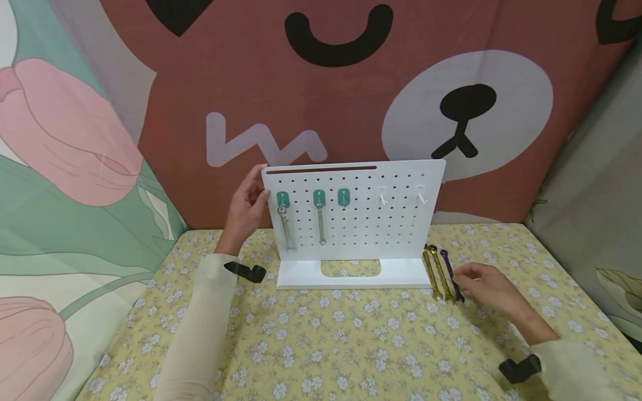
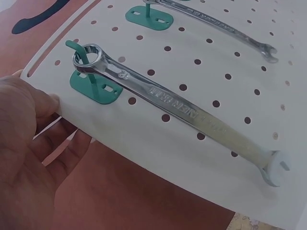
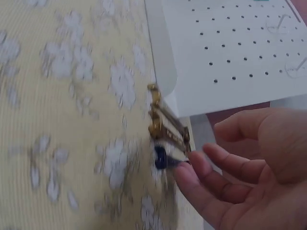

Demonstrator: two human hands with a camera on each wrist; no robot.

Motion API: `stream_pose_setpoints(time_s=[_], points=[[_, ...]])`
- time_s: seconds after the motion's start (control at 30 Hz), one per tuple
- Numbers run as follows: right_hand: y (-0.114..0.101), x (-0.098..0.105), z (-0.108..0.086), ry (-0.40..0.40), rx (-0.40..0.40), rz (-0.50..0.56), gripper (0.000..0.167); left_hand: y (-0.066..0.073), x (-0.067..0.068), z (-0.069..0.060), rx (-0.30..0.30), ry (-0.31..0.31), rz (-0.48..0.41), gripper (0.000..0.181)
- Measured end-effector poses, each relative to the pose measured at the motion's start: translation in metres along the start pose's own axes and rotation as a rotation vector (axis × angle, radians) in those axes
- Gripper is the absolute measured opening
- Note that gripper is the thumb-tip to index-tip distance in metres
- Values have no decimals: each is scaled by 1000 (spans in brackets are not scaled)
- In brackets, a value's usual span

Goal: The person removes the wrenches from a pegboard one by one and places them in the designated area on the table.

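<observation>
My left hand [image 1: 246, 209] holds the left edge of a white pegboard [image 1: 361, 228], thumb in front and fingers behind. Two silver combination wrenches hang by their ring ends from green hooks: one [image 2: 158, 98] near that hand, another [image 1: 321, 225] further right. A third green hook [image 1: 343, 197] and two clear hooks [image 1: 382, 196] carry nothing. Right of the board's base lie two gold wrenches [image 1: 441, 275] and a purple wrench [image 1: 448, 262]. My right hand [image 1: 489, 287] is at the purple one, fingers loosely bent and thumb apart; whether its fingertips touch the wrench I cannot tell.
A yellow floral cloth [image 1: 311, 345] covers the table. Behind it hangs a brown cartoon-print backdrop [image 1: 241, 78], close to the pegboard's back. The board's white base [image 1: 301, 275] has a cutout along its middle.
</observation>
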State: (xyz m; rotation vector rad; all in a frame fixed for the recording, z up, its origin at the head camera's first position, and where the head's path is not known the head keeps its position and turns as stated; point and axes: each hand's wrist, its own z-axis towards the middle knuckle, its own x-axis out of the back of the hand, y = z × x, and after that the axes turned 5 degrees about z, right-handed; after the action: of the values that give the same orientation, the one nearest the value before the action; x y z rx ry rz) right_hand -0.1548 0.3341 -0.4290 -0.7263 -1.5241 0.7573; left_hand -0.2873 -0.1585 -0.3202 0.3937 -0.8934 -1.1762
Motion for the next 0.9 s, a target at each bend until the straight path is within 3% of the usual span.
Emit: stream_pose_setpoints(time_s=[0.1, 0.3, 0.9], points=[[-6, -6, 1, 23, 66, -7, 49, 0, 0, 0, -10, 5, 8, 52], [-20, -22, 7, 29, 118, 14, 42, -2, -1, 1, -14, 6, 19, 52], [-68, -91, 46, -12, 325, 215, 25, 2, 0, 1, 15, 8, 11, 52]])
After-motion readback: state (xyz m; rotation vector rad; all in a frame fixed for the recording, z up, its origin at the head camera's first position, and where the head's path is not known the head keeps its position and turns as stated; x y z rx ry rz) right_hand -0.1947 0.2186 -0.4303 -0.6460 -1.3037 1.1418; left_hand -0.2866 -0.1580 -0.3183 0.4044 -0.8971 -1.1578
